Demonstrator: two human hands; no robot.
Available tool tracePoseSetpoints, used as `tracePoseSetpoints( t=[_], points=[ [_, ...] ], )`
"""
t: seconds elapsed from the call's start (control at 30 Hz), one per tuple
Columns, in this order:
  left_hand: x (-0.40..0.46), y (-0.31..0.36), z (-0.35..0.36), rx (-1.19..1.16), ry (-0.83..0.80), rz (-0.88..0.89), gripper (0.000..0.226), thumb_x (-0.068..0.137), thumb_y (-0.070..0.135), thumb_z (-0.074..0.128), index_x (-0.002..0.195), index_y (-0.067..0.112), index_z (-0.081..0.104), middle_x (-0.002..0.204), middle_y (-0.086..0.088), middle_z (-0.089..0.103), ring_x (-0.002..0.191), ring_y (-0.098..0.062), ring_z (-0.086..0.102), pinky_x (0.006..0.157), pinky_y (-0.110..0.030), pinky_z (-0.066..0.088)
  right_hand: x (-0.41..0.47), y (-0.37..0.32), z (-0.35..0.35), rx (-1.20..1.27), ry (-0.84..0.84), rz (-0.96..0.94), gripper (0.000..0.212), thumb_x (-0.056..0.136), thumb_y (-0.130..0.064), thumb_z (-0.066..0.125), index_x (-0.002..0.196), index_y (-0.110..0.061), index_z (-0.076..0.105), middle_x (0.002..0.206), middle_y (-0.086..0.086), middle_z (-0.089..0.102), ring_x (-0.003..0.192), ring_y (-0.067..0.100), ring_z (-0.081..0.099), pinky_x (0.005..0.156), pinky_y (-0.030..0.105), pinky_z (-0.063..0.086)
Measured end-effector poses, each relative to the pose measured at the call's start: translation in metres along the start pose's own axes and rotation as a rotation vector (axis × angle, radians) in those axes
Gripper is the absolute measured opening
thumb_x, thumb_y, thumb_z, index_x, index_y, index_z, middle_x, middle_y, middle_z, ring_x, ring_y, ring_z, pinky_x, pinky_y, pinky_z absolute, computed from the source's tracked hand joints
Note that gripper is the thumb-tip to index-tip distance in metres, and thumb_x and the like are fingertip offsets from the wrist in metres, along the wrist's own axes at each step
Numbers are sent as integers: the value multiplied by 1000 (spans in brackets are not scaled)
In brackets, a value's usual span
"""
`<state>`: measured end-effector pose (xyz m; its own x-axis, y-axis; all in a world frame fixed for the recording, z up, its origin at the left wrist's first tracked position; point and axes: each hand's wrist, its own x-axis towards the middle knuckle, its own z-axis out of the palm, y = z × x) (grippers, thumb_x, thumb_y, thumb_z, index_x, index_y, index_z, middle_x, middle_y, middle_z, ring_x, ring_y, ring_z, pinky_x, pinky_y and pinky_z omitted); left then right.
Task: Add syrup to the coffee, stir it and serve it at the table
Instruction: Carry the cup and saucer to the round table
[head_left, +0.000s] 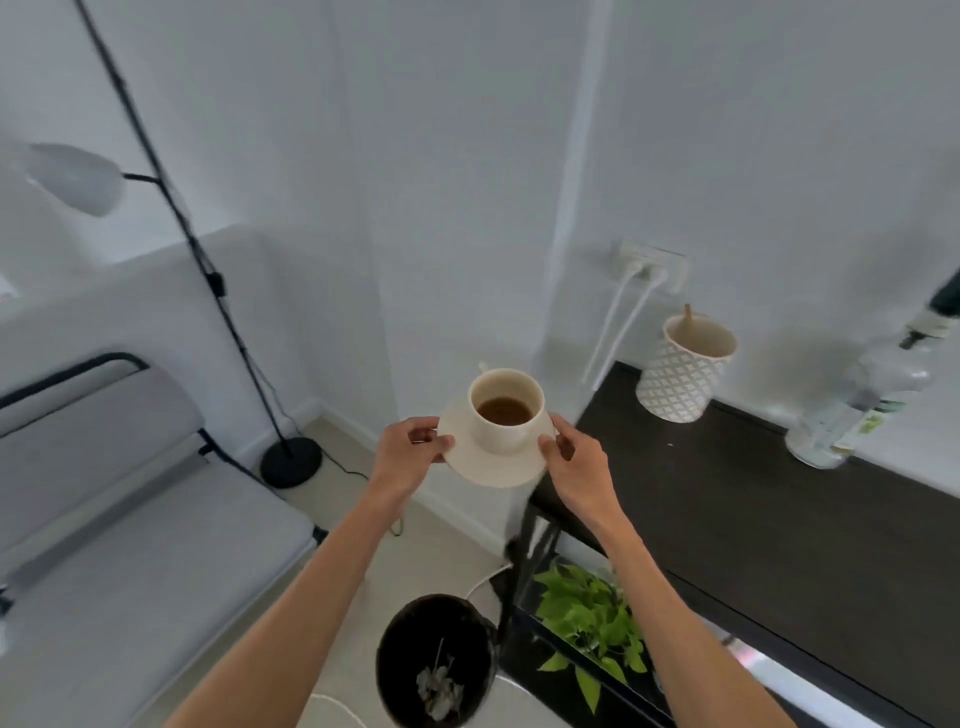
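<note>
A cream cup (506, 410) with brown coffee in it stands on a cream saucer (491, 465). I hold the saucer in the air with both hands, left of the dark table's corner and above the floor. My left hand (410, 449) grips the saucer's left rim. My right hand (576, 467) grips its right rim. A clear syrup bottle (857, 410) with a pump top stands on the dark table (727, 499) at the far right. No spoon is visible in the cup.
A patterned white pot (683, 369) with a wooden stick stands at the table's back corner. A black bin (436, 660) sits on the floor below my arms, green plant leaves (592, 618) under the table. A black floor lamp (288, 460) and a grey seat (130, 519) are at left.
</note>
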<state>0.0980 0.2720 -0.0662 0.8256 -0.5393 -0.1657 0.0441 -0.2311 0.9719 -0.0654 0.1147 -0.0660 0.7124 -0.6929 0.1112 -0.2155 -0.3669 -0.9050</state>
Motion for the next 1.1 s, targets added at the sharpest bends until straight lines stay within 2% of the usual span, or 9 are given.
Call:
tracePoseSetpoints(
  t=[0.07, 0.3, 0.37, 0.5, 0.63, 0.77, 0.83, 0.93, 1.1],
  points=[
    [2, -2, -40, -17, 34, 4, 27, 88, 0, 72, 114, -1, 68, 98, -18, 71, 81, -18, 69, 71, -21, 58, 5, -16, 34, 15, -51, -41, 33, 100, -17, 53, 118, -44, 61, 87, 12, 65, 83, 25, 60, 78, 32, 48],
    [-17, -16, -180, -28, 249, 13, 24, 88, 1, 72, 112, 0, 69, 106, -23, 72, 90, -24, 69, 71, -19, 60, 13, -75, 157, 73, -221, -172, 32, 99, -14, 53, 117, -37, 66, 70, -20, 61, 69, 4, 52, 66, 10, 42],
    [-31, -23, -215, -42, 332, 4, 20, 87, 2, 73, 107, 2, 69, 105, -22, 72, 91, -26, 71, 70, -19, 60, 11, -95, 190, 97, -289, -210, 32, 99, -13, 53, 120, -33, 67, 71, -29, 61, 70, 1, 54, 67, 10, 43],
    [-62, -38, -283, -68, 506, -14, 30, 87, 7, 75, 116, 1, 69, 106, -21, 72, 99, -31, 72, 74, -22, 58, 3, -136, 255, 162, -464, -248, 27, 99, -17, 54, 115, -36, 66, 81, -30, 67, 79, -7, 62, 70, 10, 47],
    [-101, -51, -337, -122, 689, -20, 32, 87, 7, 75, 118, 1, 68, 107, -18, 72, 101, -29, 71, 75, -22, 60, -13, -171, 322, 190, -604, -282, 26, 99, -14, 55, 114, -34, 62, 96, -26, 67, 85, -11, 64, 74, 15, 50],
    [-140, -67, -380, -182, 842, -39, 33, 87, 6, 74, 118, -1, 68, 106, -19, 72, 103, -31, 71, 90, -38, 60, -30, -198, 382, 186, -760, -310, 37, 99, -16, 57, 135, -17, 58, 110, -10, 66, 104, 16, 64, 93, 40, 55],
    [-157, -73, -396, -208, 928, -50, 32, 86, 4, 74, 117, -1, 68, 105, -19, 72, 102, -30, 71, 90, -37, 60, -36, -208, 412, 179, -843, -337, 40, 99, -18, 58, 138, -16, 56, 111, -11, 66, 104, 18, 65, 95, 46, 55],
    [-182, -80, -414, -238, 1055, -68, 32, 87, 3, 74, 118, -2, 67, 103, -18, 73, 97, -27, 72, 83, -31, 61, -46, -224, 451, 186, -976, -376, 40, 98, -17, 59, 138, -16, 56, 110, -16, 65, 102, 12, 64, 96, 48, 55],
    [-224, -90, -438, -277, 1253, -104, 33, 88, 1, 72, 119, -4, 65, 100, -20, 73, 92, -25, 72, 83, -31, 61, -72, -252, 505, 203, -1183, -445, 42, 99, -18, 58, 140, -17, 53, 122, -3, 66, 110, 19, 64, 96, 48, 55]
  ],
)
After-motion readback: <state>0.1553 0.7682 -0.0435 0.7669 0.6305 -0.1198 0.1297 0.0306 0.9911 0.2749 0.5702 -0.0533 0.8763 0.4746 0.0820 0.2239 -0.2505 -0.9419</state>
